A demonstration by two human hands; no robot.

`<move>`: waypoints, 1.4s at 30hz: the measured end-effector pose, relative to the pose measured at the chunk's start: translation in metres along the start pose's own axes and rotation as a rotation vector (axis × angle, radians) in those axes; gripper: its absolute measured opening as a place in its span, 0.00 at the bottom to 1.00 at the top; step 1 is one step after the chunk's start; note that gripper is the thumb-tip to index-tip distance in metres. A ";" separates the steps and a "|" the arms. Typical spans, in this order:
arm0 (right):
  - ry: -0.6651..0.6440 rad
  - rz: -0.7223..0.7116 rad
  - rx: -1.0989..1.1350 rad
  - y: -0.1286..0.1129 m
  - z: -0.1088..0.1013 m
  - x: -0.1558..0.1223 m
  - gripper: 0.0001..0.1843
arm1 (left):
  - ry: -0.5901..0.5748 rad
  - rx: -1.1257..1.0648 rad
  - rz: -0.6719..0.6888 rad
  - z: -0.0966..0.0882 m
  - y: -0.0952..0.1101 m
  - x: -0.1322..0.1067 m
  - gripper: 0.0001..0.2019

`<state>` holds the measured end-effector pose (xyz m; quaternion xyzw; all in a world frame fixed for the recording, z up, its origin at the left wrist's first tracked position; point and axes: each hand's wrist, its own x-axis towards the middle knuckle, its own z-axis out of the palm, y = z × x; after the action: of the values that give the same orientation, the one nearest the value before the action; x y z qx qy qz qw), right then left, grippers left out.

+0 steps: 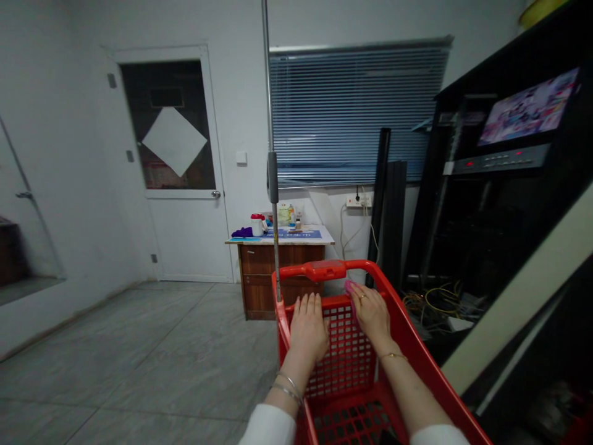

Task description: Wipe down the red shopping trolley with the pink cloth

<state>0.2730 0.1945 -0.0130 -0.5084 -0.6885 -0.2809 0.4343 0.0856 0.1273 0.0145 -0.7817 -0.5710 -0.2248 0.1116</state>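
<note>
A red plastic shopping cart [340,352] with a lattice panel stands directly in front of me. My left hand [308,324] is closed over the top edge of that panel, its fingers reaching across to the far side and the thumb on the near side. To its right, my right hand [370,312] presses a pink cloth [348,287] against the same edge. Most of the cloth is hidden under the fingers. Beyond both hands runs the cart's handle bar [327,270]. A metal pole [273,176] with a grey grip rises at the cart's left corner.
Behind the cart stands a wooden desk [259,278] with a white red-lidded jar [256,225] and a purple cloth [242,232] on top. On the right are a black rack [503,210], tangled cables [440,303] and a slanted pale board [519,290]. A white door [189,241] is at the back left.
</note>
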 end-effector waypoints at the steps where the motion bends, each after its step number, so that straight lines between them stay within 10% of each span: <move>1: 0.009 0.034 -0.010 0.003 -0.001 0.002 0.21 | -0.010 -0.001 0.002 0.000 0.000 0.000 0.29; 19: 0.033 0.069 -0.076 -0.032 -0.023 -0.010 0.18 | 0.010 -0.045 0.079 -0.006 0.016 -0.006 0.28; 25: -0.020 0.013 -0.040 -0.007 -0.037 -0.010 0.21 | -0.007 -0.047 0.088 -0.008 0.019 -0.009 0.30; 42: 0.134 0.091 -0.123 -0.016 -0.018 -0.020 0.19 | -0.067 -0.054 0.106 -0.015 0.021 -0.008 0.32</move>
<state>0.2655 0.1650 -0.0209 -0.5447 -0.6156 -0.3361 0.4598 0.1003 0.1070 0.0253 -0.8207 -0.5257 -0.2077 0.0833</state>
